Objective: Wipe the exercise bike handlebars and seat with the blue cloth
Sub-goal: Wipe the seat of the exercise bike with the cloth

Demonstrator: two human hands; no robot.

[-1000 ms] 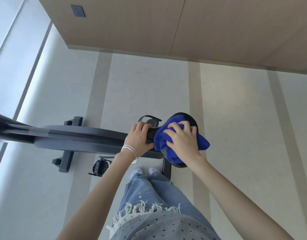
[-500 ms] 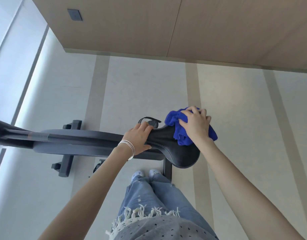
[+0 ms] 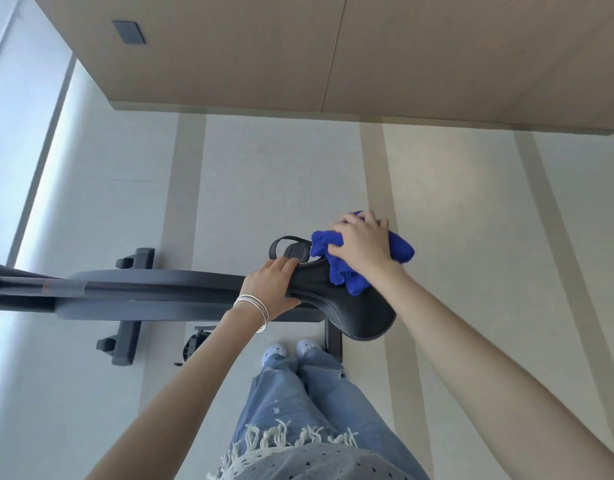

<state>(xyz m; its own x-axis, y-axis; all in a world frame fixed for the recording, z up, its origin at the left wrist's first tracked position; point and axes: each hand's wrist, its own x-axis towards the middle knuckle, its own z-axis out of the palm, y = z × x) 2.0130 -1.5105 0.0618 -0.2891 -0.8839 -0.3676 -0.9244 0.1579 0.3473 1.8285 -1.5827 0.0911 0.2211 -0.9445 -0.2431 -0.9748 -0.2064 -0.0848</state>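
Right of centre, right hand grips blue cloth on black seat; left hand clasps the seat's nose

My tally here
I count one exercise bike, one seat, one blue cloth, a left hand and a right hand, two pedals, two shoes, one wall plate.

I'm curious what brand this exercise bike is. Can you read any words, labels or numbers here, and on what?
No text can be read.
Bike frame: small reddish mark, too blurred to read.
Jeans: small round emblem, too small to read.
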